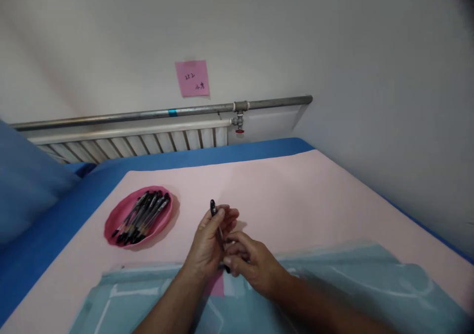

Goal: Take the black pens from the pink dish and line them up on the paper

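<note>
A black-capped pen (213, 206) stands tilted between my two hands, at the middle of the front of the table. My left hand (211, 235) grips its upper part between thumb and fingers, with the other fingers curled loosely. Lower down, my right hand (250, 262) closes thumb and fingertips on the pen's bottom end, which is dark. To the left sits a pink oval basket (108, 228) with several similar black pens (142, 218) lying in it, roughly side by side.
A pale pink sheet (281, 195) covers the blue surface (229, 153). Teal patterned fabric (129, 299) lies along the near edge, with a pink piece (217, 285) on it. Behind are a radiator (148, 139), a pipe (133, 117) and a pink note (192, 78) on the wall.
</note>
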A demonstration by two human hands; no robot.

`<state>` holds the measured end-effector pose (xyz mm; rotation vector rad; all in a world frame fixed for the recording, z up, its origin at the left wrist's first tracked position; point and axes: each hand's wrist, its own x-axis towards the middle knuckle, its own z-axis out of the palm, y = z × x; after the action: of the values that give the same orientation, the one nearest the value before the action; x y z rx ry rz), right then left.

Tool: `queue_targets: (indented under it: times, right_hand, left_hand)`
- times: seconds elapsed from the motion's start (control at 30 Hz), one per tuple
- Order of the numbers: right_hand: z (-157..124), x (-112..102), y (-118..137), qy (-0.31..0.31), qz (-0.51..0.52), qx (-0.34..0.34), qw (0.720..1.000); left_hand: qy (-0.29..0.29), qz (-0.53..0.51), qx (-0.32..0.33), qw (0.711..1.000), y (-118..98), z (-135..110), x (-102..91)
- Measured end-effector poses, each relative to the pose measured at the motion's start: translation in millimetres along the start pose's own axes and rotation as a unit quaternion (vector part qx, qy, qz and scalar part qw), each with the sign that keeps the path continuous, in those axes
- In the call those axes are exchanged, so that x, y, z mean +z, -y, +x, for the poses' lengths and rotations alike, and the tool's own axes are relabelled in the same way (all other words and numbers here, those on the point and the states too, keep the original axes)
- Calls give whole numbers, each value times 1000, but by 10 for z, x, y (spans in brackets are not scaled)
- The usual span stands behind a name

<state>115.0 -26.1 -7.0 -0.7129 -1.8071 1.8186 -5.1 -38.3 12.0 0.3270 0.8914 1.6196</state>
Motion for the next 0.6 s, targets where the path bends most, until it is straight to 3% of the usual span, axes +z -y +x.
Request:
queue_targets:
  times: [0.2,0.43,0.53,0.6]
  right_hand:
    - [53,27,50,-12,8,47,999]
    - [129,-54,133,-75,50,80,993]
    - [122,-56,140,-61,18,81,995]
    - [105,-40,147,-38,-9,78,996]
  left_hand:
    - [19,-5,24,1000,-28,-14,44]
    - [69,102,22,992,-52,6,-15]
    - [67,145,24,987,-80,34,-24]
    - [41,183,75,979,-196,71,-64]
